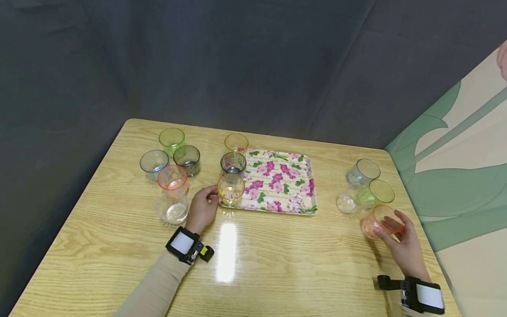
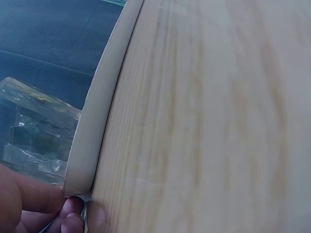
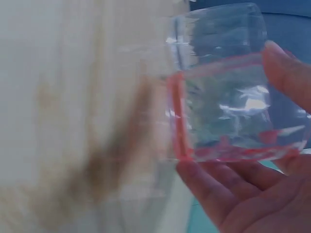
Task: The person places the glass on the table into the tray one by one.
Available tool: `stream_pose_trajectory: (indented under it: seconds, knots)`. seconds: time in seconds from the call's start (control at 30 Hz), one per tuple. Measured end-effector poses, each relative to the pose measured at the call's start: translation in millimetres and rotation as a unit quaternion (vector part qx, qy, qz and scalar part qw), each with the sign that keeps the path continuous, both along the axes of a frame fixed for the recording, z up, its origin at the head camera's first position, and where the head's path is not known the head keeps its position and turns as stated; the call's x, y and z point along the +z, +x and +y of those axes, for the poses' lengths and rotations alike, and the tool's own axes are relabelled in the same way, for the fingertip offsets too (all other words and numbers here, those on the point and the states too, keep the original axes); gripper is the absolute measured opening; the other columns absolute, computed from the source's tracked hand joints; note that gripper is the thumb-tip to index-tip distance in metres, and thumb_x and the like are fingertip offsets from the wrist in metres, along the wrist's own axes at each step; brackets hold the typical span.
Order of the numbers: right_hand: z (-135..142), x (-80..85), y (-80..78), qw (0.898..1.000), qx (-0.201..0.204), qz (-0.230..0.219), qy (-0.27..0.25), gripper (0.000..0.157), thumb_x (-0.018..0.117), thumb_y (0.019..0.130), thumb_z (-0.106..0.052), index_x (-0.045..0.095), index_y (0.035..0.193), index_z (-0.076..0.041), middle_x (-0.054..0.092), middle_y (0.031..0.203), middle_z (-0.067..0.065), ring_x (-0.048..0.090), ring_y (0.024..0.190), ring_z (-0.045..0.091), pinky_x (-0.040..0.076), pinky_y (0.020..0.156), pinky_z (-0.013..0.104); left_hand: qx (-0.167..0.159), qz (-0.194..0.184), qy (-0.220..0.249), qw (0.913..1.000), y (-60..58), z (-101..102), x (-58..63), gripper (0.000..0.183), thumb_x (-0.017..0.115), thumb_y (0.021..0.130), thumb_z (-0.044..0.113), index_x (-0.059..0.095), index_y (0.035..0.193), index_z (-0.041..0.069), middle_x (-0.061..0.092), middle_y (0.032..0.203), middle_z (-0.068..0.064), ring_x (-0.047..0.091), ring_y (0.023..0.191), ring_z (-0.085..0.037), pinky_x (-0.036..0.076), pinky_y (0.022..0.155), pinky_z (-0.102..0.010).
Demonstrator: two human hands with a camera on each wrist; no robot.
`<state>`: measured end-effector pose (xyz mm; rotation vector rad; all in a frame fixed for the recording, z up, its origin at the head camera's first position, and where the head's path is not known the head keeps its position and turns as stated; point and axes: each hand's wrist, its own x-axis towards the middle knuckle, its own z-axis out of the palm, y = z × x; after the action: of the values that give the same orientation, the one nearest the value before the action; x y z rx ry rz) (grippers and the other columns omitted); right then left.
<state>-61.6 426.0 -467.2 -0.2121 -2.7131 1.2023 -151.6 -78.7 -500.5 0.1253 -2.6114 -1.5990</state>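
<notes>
My left hand (image 1: 203, 209) pinches the left front corner of the flowered tray (image 1: 297, 193). In the left wrist view, thumb and fingers meet at the tray's pale rim (image 2: 95, 126). On the tray's left side stand an amber glass (image 1: 231, 192) closest to that hand, a grey glass (image 1: 233, 165) behind it and another amber glass (image 1: 236, 143) at the back. At the table's right, my right hand (image 1: 408, 251) grips a pink glass (image 1: 372, 225) round its side, thumb opposite the fingers. The right wrist view has this pink glass (image 3: 228, 111) overlapping a clear glass (image 3: 218, 36).
Left of the tray, green (image 1: 172, 140), blue-grey (image 1: 154, 164), dark grey (image 1: 188, 160), red (image 1: 172, 178) and clear (image 1: 172, 210) glasses stand close together. Beyond my right hand are a blue-grey glass (image 1: 362, 172), a green glass (image 1: 381, 191) and a clear glass (image 1: 347, 203). Dark cloth (image 1: 253, 66) hangs behind the table.
</notes>
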Motion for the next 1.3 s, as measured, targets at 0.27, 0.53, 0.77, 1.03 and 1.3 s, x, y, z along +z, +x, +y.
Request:
stream_pose_trajectory:
  seconds: [0.27,0.53,0.77,1.03,1.3]
  knots:
    - [-8,36.9,7.1,0.996,0.081,-0.017,0.018,0.075,0.063,0.089,-0.011,0.019,0.149,-0.009,0.048,0.114,-0.03,0.047,0.103,-0.011,0.041,0.074,0.002,0.005,0.01,0.002,0.9999,0.2,0,-0.5,0.033,0.059,0.087,0.003,0.062,0.12,0.001,0.067,0.101,-0.016,0.059,0.088,-0.023,0.049,0.079,-0.043]
    - [-39,74.0,0.5,0.979,0.188,0.018,-0.074,0.074,0.059,0.084,0.011,0.023,0.146,-0.003,0.056,0.126,-0.016,0.052,0.112,0.001,0.049,0.076,0.008,0.0,0.012,0.005,0.9999,-0.9,0,-0.8,0.034,0.057,0.086,0.001,0.061,0.12,0.0,0.067,0.102,-0.017,0.058,0.089,-0.023,0.049,0.08,-0.042]
    - [-78,83.5,-26.3,0.969,0.234,0.033,-0.073,0.074,0.061,0.082,0.011,0.026,0.145,-0.004,0.057,0.126,-0.013,0.052,0.114,0.007,0.05,0.075,0.01,-0.001,0.005,0.01,0.9999,-0.6,-1,-0.4,0.033,0.058,0.087,0.002,0.061,0.12,-0.001,0.066,0.103,-0.017,0.058,0.09,-0.024,0.048,0.08,-0.042]
    - [-120,66.3,-63.1,0.969,0.224,0.022,-0.1,0.071,0.065,0.085,-0.003,0.028,0.145,-0.012,0.051,0.131,0.009,0.049,0.119,0.022,0.049,0.079,0.011,-0.005,0.0,0.01,0.9999,-0.1,-1,-0.6,0.034,0.058,0.087,0.003,0.061,0.121,-0.001,0.066,0.104,-0.018,0.059,0.09,-0.024,0.048,0.08,-0.041]
    - [-156,39.3,-104.3,0.966,0.215,-0.001,-0.143,0.074,0.067,0.086,-0.013,0.023,0.146,-0.008,0.045,0.136,0.026,0.044,0.122,0.031,0.048,0.083,0.015,-0.003,0.002,0.01,0.9999,-0.4,-2,-1.4,0.034,0.058,0.087,0.003,0.062,0.12,0.0,0.067,0.103,-0.017,0.059,0.089,-0.023,0.048,0.08,-0.04]
